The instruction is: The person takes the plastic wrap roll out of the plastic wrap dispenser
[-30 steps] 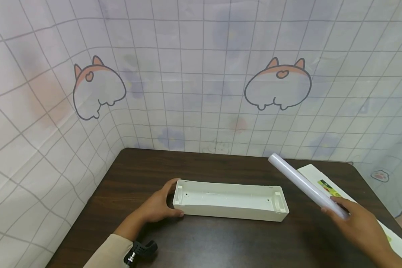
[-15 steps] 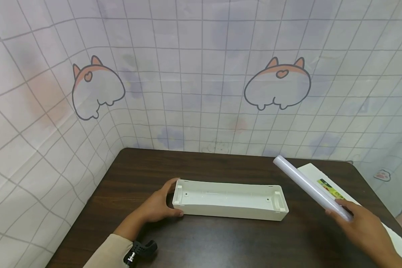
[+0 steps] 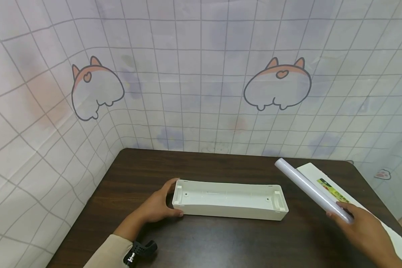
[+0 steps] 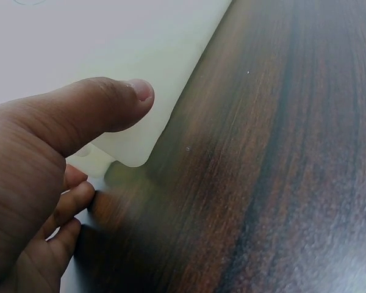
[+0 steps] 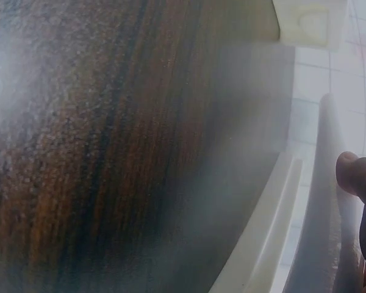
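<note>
A long, shallow white plastic box (image 3: 230, 211) lies on the table, its hollow side up. My left hand (image 3: 156, 206) grips its left end, thumb on the front wall and fingers around behind. In the left wrist view the thumb (image 4: 110, 107) lies over the box's corner (image 4: 171, 43). Over at the right, my right hand (image 3: 365, 229) holds a glossy, whitish roll (image 3: 309, 189), like rolled plastic film, by its near end. The roll slants away to the upper left, above the table. In the right wrist view the roll (image 5: 320, 226) is partly out of frame.
A long white lid-like panel (image 3: 400, 243) with a green picture label (image 3: 333, 190) lies slanted along the table's right side, partly behind the roll and right hand. The dark wood table (image 3: 214, 242) meets a grid-patterned curtain (image 3: 194, 111) at the back and sides.
The right hand and the roll have shifted slightly right and towards me, the roll's far end sinking a little. My left hand and the box stay almost as they were.
</note>
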Tool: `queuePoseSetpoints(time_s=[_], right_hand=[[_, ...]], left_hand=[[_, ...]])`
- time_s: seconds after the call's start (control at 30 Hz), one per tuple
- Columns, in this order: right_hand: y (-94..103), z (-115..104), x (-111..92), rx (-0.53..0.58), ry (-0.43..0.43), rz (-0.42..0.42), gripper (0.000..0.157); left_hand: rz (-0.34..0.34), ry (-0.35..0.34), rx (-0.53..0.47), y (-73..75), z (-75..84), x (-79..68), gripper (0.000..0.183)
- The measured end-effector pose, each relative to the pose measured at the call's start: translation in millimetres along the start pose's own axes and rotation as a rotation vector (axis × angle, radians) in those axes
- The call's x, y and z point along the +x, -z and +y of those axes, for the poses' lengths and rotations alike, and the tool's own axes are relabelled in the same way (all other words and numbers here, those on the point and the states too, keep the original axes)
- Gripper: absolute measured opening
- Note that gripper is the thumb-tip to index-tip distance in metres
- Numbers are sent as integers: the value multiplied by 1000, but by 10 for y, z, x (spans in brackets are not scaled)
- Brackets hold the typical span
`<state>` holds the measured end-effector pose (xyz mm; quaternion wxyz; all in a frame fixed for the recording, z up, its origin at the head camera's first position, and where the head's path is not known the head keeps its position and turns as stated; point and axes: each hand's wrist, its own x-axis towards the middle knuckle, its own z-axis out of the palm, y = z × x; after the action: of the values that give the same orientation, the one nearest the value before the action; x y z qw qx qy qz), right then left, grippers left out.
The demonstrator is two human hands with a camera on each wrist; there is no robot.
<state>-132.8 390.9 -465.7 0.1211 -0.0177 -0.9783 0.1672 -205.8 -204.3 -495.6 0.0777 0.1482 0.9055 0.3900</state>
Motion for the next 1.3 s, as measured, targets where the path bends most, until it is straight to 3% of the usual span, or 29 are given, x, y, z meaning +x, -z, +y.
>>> queuePoseSetpoints(time_s=[0.33,0.83,1.3], right_hand=[[-39,8,-5,-8,-33,-15,65],[-142,24,-40,5,0,35,56],[-196,21,-25,-42,-70,-27,68]], left_hand=[[0,-5,-1,0,-14,-7,118],[0,-1,-1,-2,-13,-15,118],[5,-13,11,-2,-10,-29,119]])
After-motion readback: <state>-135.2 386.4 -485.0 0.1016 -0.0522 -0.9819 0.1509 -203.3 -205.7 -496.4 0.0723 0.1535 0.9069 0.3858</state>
